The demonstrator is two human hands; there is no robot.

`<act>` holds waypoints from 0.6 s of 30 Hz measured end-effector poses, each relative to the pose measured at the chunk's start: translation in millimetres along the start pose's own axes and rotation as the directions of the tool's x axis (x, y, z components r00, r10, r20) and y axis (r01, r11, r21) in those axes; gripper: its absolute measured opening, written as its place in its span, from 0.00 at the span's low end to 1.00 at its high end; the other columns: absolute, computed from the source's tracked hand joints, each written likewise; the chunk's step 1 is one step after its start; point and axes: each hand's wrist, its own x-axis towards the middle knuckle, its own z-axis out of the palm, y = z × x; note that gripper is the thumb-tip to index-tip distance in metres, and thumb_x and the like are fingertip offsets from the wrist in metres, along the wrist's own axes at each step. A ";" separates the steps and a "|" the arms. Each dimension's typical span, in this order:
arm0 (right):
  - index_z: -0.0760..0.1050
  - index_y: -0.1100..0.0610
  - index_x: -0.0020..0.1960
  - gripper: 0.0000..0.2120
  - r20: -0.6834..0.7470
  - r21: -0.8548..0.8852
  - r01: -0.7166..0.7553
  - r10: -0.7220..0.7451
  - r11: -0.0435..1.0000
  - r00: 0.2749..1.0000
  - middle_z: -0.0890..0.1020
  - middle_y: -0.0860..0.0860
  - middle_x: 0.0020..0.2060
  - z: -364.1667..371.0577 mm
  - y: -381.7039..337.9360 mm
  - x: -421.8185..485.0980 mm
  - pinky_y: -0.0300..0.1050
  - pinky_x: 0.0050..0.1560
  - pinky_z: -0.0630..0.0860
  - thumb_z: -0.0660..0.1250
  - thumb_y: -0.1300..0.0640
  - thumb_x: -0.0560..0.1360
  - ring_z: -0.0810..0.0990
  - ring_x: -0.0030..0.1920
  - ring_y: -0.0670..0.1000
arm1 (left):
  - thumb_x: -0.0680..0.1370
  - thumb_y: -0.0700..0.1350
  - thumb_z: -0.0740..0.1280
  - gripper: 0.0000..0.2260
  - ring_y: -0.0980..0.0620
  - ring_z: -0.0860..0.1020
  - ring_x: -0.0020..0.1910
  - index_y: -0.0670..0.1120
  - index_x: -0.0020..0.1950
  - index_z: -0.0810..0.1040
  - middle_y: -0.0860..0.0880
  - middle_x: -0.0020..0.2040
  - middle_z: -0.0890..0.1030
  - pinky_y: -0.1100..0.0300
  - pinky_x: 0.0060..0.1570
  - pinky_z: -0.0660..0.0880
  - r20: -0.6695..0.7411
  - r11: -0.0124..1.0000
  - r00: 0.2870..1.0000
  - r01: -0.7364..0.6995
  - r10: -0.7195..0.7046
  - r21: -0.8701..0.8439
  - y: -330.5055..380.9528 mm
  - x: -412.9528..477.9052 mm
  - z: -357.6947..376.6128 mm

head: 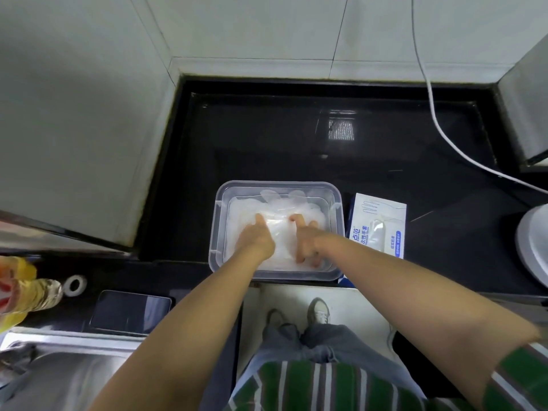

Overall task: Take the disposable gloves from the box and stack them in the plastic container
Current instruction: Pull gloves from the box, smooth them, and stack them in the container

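While both hands are down inside the plastic container (218,232), the step in hand looks like flattening the gloves (246,209) into a neat stack. The container sits at the near edge of the black counter (267,137), with the glove box (378,229) just beside it on the right. The gloves are a pale translucent pile filling the container, and a few finger ends ride up the far wall.

To do it well: press with flat palms from the middle outward and tuck those far finger ends inside the rim. The film probably clings, so lift the hands straight up or the top glove may come away with them.

Left hand (256,238): palm down on the left-middle of the pile, fingers straight, gripping nothing, forearm reaching in from the near left. Right hand (307,241): on the right half, fingers spread and bent down onto the film. Can't tell whether it pinches a glove or only presses. The hands are close together.
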 end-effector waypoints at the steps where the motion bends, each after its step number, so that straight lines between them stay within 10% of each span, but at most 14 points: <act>1: 0.41 0.40 0.78 0.51 -0.001 0.018 0.001 -0.001 1.000 1.000 0.56 0.57 0.71 -0.5 -0.2 -0.9 0.49 0.41 0.82 0.70 0.69 0.73 0.78 0.45 0.60 | 0.78 0.39 0.65 0.27 0.45 0.74 0.55 0.46 0.74 0.57 0.43 0.64 0.72 0.55 0.48 0.74 -0.058 1.000 0.998 0.018 -0.019 -0.008 -10.4 2.2 1.3; 14: 0.33 0.45 0.79 0.53 0.093 -0.052 0.000 0.005 0.999 0.996 0.55 0.57 0.74 -0.5 -6.4 -5.9 0.49 0.50 0.82 0.71 0.64 0.75 0.79 0.51 0.58 | 0.77 0.41 0.68 0.37 0.41 0.67 0.68 0.45 0.79 0.50 0.40 0.73 0.60 0.52 0.60 0.71 0.066 0.956 0.998 -0.026 0.007 0.293 -8.8 -6.7 -1.2; 18: 0.60 0.58 0.76 0.29 0.024 0.092 0.091 -0.093 0.992 0.995 0.76 0.59 0.62 -23.8 -14.7 -23.1 0.51 0.57 0.81 0.67 0.59 0.79 0.82 0.54 0.57 | 0.78 0.43 0.66 0.19 0.45 0.70 0.63 0.44 0.69 0.70 0.42 0.67 0.68 0.55 0.57 0.71 -0.089 0.829 0.988 -0.055 0.126 0.556 9.6 -29.2 -16.2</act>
